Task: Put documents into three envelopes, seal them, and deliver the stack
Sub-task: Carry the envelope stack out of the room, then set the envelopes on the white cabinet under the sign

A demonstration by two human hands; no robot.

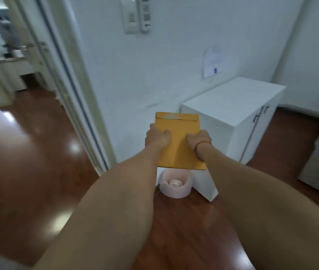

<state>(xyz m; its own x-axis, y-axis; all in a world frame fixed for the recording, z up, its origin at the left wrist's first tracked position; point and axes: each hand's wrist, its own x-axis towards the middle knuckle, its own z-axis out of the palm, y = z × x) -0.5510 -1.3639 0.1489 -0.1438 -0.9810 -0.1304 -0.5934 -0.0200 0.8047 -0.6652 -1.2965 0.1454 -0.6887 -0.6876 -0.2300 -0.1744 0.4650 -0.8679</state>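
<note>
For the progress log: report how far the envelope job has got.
Done, by the look of it: the top flap of the yellow envelope stack lies folded down; how many envelopes it holds cannot be told. In hand: left hand and right hand grip the stack in the air, near a white cabinet. Left: delivery; the stack is not yet set down anywhere.

An indoor room, home or office: glossy wooden floor (28, 172), white cabinet (232, 106), wall switches (130, 18).
</note>
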